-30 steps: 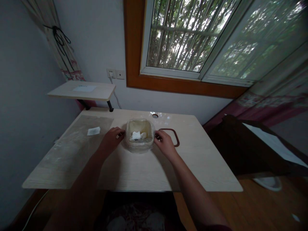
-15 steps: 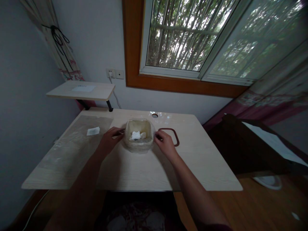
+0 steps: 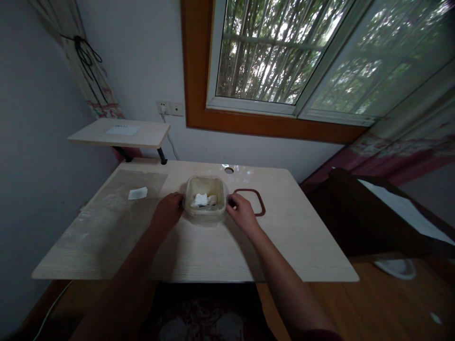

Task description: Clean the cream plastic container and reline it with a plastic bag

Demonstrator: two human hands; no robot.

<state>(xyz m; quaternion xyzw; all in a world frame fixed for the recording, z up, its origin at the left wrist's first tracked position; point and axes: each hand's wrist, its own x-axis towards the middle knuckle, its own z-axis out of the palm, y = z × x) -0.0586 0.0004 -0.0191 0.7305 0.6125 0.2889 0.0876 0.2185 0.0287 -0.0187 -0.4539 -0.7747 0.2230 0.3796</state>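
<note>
arms: both forearms are coming in from the near edge of the table point(image 3: 284, 246) and meeting at a clear plastic tub point(image 3: 205, 217)

left hand point(image 3: 168, 210): curling against the tub's 9 o'clock wall, palm and fingers wrapping it, so I'm calling that a grasp

right hand point(image 3: 241, 213): fingertips are sitting at the tub's 3 o'clock wall. Can't tell if they're pinching the tub itself or just resting between it and the ring next to it

tub: sitting upright about mid-table, lid off, with something white and crumpled point(image 3: 201, 200) lying inside

step in hand: looks to me like the tub is being steadied from both sides, flat on the table rather than lifted

next move: my guess is anything from here is calling for even pressure from both hands, since the walls look thin and the top is open

brown ring point(image 3: 250, 190): a rounded-square loop lying flat at the tub's 3 o'clock, just beside the right hand

clear mat point(image 3: 113, 213): covering the table out at 9 o'clock, with a white paper slip point(image 3: 138, 193) lying on it, well apart from the left hand

cable hole point(image 3: 229, 170): near the table's far edge, about 1 o'clock from the tub

small shelf point(image 3: 121, 134): standing raised at the far left corner, around 10 o'clock

window point(image 3: 270, 57): filling the wall at 12 o'clock, with trees showing behind it
</note>
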